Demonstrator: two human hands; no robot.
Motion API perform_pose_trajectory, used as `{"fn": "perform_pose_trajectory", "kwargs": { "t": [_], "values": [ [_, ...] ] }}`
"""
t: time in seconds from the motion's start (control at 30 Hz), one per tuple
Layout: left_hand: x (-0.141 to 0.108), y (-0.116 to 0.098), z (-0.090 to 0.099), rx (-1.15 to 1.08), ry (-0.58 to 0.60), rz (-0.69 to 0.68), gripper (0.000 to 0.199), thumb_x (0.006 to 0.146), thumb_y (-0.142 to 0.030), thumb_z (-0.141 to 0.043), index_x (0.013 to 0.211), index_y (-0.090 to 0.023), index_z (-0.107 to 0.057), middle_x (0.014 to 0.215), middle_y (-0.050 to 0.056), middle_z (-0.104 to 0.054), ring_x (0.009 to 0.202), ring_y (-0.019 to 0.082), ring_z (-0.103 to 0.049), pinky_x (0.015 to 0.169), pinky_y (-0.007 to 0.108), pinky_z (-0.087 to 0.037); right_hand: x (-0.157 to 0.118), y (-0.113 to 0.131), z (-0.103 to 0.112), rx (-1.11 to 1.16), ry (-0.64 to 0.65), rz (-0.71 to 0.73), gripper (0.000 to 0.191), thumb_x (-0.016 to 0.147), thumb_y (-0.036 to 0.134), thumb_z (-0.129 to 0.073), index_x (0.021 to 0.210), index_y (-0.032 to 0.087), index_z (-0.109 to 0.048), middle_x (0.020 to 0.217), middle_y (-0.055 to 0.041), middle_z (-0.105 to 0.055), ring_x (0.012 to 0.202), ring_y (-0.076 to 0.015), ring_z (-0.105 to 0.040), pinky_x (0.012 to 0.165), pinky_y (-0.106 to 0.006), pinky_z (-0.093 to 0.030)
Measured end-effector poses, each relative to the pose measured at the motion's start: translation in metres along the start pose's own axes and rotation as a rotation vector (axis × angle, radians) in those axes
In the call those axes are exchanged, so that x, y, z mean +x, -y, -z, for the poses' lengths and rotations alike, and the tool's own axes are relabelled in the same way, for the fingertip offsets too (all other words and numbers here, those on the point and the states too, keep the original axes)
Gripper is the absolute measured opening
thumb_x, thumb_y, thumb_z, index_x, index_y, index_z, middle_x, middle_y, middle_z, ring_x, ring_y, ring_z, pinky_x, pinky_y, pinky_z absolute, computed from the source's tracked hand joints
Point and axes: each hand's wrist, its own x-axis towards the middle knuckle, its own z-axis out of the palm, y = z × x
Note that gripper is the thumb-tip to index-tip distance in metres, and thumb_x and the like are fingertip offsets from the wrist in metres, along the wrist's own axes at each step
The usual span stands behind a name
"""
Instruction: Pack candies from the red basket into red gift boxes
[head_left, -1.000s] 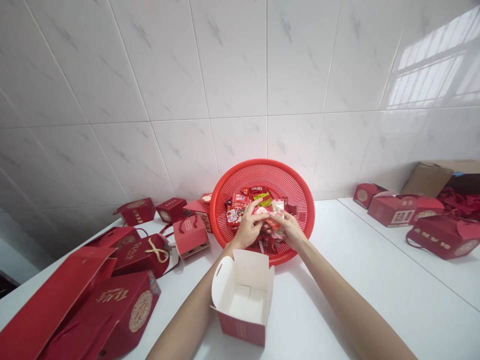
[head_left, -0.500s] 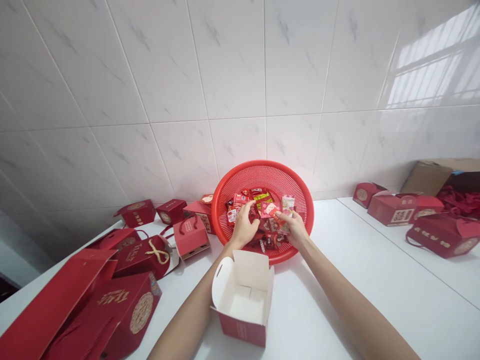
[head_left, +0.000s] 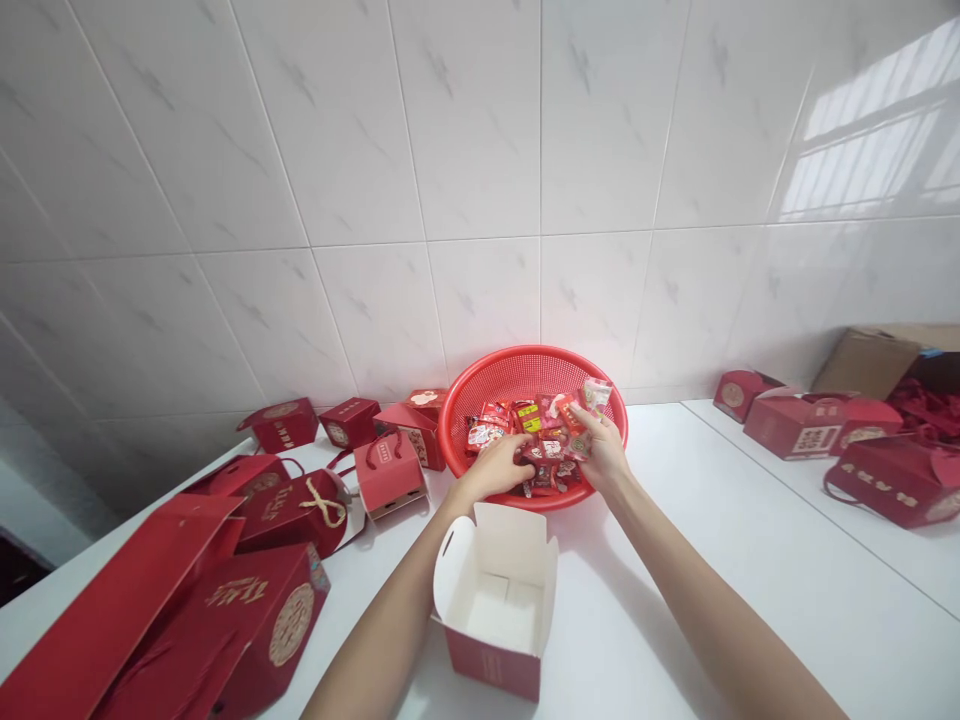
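A red plastic mesh basket (head_left: 517,372) holds several small wrapped candies (head_left: 529,417), mostly red, with a yellow one among them. Over the basket's right side, my right hand (head_left: 606,452) is closed on candy packets (head_left: 566,408), pink and red, one with a pale clear wrapper. My left hand (head_left: 495,470) reaches over the near left rim, thumb and fingers apart, its fingertips among the candies. In front of the basket, between my forearms, stands a red gift box (head_left: 495,668) with its white flaps up; the inside I see is bare.
Several red gift boxes (head_left: 292,510) crowd the left side of the white table (head_left: 645,570). More red boxes (head_left: 795,425) stand at the right, beside a cardboard carton (head_left: 866,375) with red material in it. A tiled wall (head_left: 480,290) rises behind the basket.
The basket has tipped toward me, its far rim now lower in view. My left hand has moved down toward the near candies. My right hand still holds the packets, slightly further right.
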Motion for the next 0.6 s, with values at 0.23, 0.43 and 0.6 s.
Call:
{"fn": "perform_pose_trajectory", "kwargs": {
  "t": [0.23,0.43,0.6],
  "values": [
    [-0.007,-0.01,0.008,-0.022,0.117,-0.016,0.024,0.067,-0.019,-0.065,0.085,-0.026,-0.08,0.07,0.002,-0.076,0.068,0.025,-0.071,0.062,0.027,-0.048,-0.012,0.014,-0.008,-0.035,0.03,-0.018,0.029,0.061,0.028,-0.088,0.079,0.017,-0.067,0.072,-0.0026,-0.074,0.059,-0.0184,-0.069,0.052,-0.028,-0.057],
    [-0.008,-0.017,0.014,-0.084,0.134,-0.046,0.013,0.073,-0.032,-0.07,0.077,-0.025,-0.08,0.068,0.002,-0.076,0.063,0.022,-0.069,0.056,0.025,-0.046,-0.022,0.02,-0.012,-0.078,0.055,-0.034,0.037,0.055,0.031,-0.092,0.077,0.015,-0.067,0.071,-0.0023,-0.072,0.06,-0.0175,-0.068,0.053,-0.027,-0.057],
    [-0.013,-0.034,0.038,-0.228,0.159,-0.092,0.021,0.08,-0.039,-0.069,0.085,-0.022,-0.08,0.079,0.003,-0.078,0.065,0.02,-0.07,0.058,0.024,-0.049,-0.038,0.03,-0.024,-0.158,0.147,-0.01,0.038,0.057,0.037,-0.091,0.076,0.016,-0.065,0.066,-0.0004,-0.067,0.057,-0.0159,-0.064,0.051,-0.025,-0.054]
  ]
}}
